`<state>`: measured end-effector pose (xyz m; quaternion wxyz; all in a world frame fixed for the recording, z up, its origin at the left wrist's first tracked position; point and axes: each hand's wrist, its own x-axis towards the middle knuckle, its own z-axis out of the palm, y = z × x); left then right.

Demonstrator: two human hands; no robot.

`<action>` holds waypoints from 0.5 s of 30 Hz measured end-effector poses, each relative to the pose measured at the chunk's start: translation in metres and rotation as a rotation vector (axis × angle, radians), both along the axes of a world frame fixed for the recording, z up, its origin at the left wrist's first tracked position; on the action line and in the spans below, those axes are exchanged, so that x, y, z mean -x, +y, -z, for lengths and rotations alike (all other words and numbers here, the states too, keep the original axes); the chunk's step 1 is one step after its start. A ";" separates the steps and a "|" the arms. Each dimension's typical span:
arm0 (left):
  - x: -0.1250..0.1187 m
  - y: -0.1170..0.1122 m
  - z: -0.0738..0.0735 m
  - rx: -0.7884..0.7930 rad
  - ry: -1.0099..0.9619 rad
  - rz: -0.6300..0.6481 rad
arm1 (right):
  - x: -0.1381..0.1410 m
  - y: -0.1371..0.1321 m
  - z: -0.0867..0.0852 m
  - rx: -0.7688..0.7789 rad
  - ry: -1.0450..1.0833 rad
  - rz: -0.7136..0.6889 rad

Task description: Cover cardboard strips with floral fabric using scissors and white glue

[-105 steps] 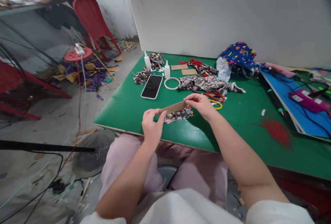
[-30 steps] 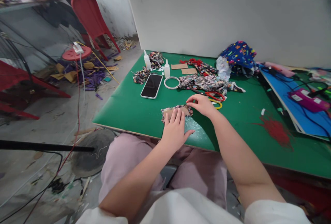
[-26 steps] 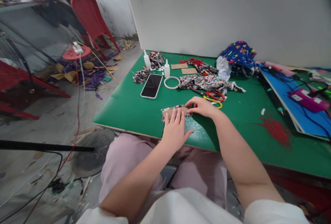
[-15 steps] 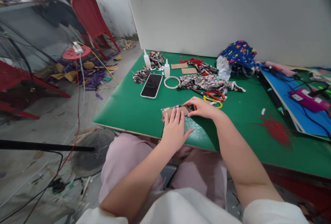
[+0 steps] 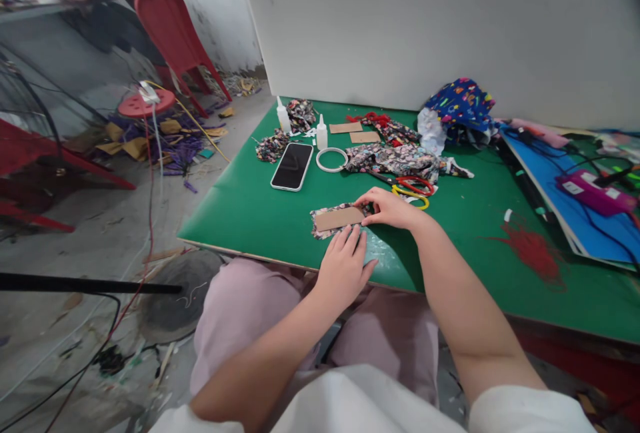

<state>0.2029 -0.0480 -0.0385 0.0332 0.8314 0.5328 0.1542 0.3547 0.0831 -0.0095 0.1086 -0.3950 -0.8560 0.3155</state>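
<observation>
A strip of brown cardboard [image 5: 336, 220] lies flat on a piece of dark floral fabric [image 5: 317, 230], whose edges show around it. My right hand [image 5: 391, 209] is at the strip's right end, thumb and fingers closed on the fabric there; the fingertips partly cover that end. My left hand [image 5: 345, 261] rests just below, its fingers stretched out and the tips at the fabric's near edge. Beyond my right hand lie scissors with red handles [image 5: 417, 184] and a pair of yellow handles [image 5: 416, 201].
On the green table [image 5: 235, 213] are a phone [image 5: 293, 166], a white ring [image 5: 332, 160], white squeeze bottles [image 5: 321, 133], more floral fabric [image 5: 395, 158] and cardboard pieces [image 5: 345, 128]. At the right are a blue board [image 5: 580, 200] with cables and red threads [image 5: 537, 256]. A person sits at the far left.
My left hand has slid off the cardboard toward me, down to the fabric's near edge, uncovering the strip. My right hand has stayed in place.
</observation>
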 end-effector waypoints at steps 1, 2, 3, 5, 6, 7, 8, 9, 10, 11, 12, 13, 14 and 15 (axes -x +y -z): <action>0.000 0.000 0.000 0.001 0.000 -0.001 | 0.000 0.000 0.000 -0.004 0.001 0.003; 0.000 0.000 0.000 0.002 -0.001 -0.002 | 0.000 0.000 0.000 -0.008 0.001 0.005; 0.000 0.000 -0.001 0.003 -0.001 -0.002 | 0.001 0.000 0.001 -0.011 -0.001 0.008; 0.000 0.000 -0.001 0.005 -0.002 -0.002 | 0.001 0.000 0.000 -0.014 -0.005 0.012; 0.000 0.000 -0.001 0.006 -0.002 0.000 | 0.001 0.000 -0.001 -0.015 -0.008 0.012; 0.000 0.000 0.000 0.008 -0.003 0.000 | 0.001 0.000 -0.001 -0.017 -0.011 0.011; 0.000 -0.001 0.000 0.009 -0.004 0.001 | 0.001 0.000 -0.002 -0.019 -0.013 0.009; 0.000 -0.001 0.000 0.009 -0.006 0.002 | 0.001 0.000 -0.002 -0.021 -0.013 0.008; 0.000 -0.001 0.000 0.008 -0.009 0.002 | 0.001 0.000 -0.002 -0.023 -0.011 0.009; 0.000 -0.001 0.000 0.005 -0.013 0.002 | 0.001 0.000 -0.002 -0.023 -0.006 0.016; 0.000 -0.001 0.000 0.000 -0.018 -0.002 | 0.001 0.001 -0.001 -0.024 0.002 0.029; 0.000 0.000 -0.001 -0.007 -0.021 -0.007 | 0.000 0.001 0.001 -0.024 0.011 0.046; 0.000 0.001 -0.002 -0.016 -0.022 -0.014 | 0.000 0.002 0.002 -0.022 0.021 0.065; 0.000 0.003 -0.003 -0.026 -0.021 -0.024 | 0.000 0.003 0.003 -0.021 0.030 0.084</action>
